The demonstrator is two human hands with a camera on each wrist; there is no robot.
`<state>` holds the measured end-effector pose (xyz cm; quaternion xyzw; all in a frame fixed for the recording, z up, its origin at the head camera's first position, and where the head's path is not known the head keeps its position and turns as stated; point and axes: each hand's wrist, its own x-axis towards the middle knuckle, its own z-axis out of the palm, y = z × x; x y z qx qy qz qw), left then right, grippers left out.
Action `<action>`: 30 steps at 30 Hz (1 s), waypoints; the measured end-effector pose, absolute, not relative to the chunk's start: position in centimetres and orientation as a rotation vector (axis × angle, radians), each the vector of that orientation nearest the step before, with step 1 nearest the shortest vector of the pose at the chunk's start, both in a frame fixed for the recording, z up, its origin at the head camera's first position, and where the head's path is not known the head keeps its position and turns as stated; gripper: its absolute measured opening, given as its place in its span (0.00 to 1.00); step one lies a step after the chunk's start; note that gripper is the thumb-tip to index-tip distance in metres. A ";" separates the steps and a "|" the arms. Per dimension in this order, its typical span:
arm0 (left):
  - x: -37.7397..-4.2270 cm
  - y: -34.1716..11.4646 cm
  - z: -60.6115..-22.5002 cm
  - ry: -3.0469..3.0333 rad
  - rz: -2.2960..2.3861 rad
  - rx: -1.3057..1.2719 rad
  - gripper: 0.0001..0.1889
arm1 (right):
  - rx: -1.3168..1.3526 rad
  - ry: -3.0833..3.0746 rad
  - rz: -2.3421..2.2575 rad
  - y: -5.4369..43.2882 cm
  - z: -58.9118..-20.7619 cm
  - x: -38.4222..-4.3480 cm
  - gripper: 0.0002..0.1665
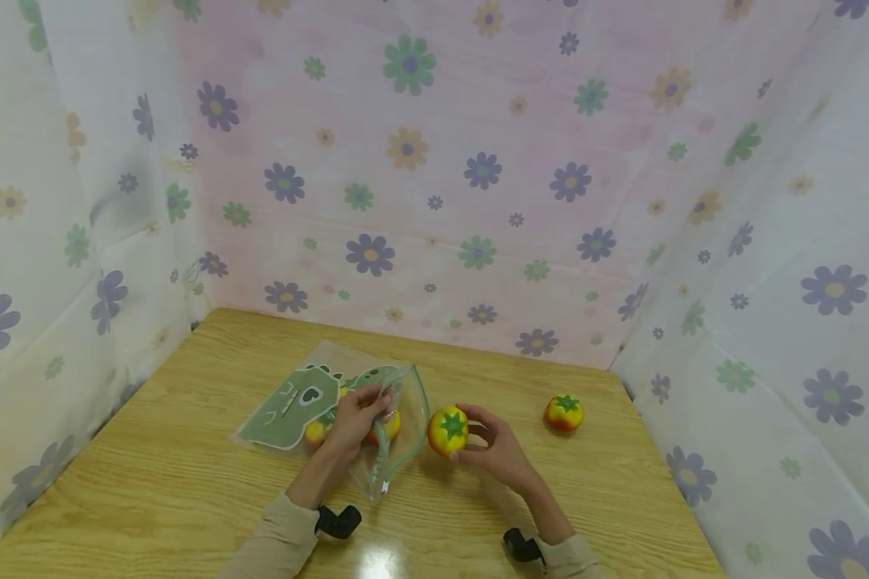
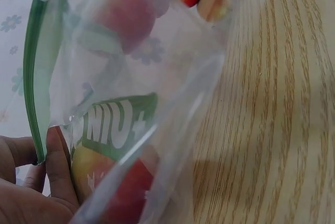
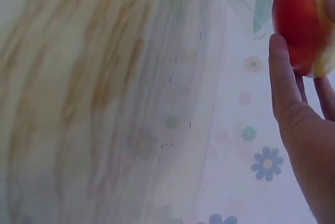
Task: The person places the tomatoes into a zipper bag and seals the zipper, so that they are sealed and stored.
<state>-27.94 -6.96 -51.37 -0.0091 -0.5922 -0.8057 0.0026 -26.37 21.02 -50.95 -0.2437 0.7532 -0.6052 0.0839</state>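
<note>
A clear zip bag with a green bear print lies on the table, its mouth spread toward the right. My left hand pinches the bag at its mouth; in the left wrist view the fingers are by the green zip strip. Inside the bag are yellow-red toy fruits with green tops, one of them close to the left fingers. My right hand grips another such toy fruit between thumb and fingers, just right of the bag's opening, its green star-shaped top toward the head camera.
One more yellow-red toy fruit sits on the wooden table at the right. A white slider is on the zip's near end. Flower-patterned cloth encloses the table at the back and both sides.
</note>
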 end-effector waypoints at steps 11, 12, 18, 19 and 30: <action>-28.0 -6.4 -51.8 -1.808 -2.544 0.043 0.16 | -0.778 2.231 -1.942 19.6 -50.6 -26.2 0.43; -28.0 -6.4 -51.8 -1.809 -2.542 0.047 0.16 | -0.801 2.217 -1.937 19.3 -50.5 -26.3 0.43; -27.9 -6.4 -51.7 -1.863 -2.515 0.074 0.17 | -0.866 2.156 -1.911 17.8 -50.6 -25.9 0.42; -27.9 -6.4 -51.7 -1.876 -2.507 0.074 0.17 | -0.867 2.152 -1.902 17.5 -50.7 -25.9 0.42; -28.0 -6.5 -51.8 -1.972 -2.427 0.103 0.18 | -0.841 2.199 -1.795 16.1 -51.6 -26.0 0.42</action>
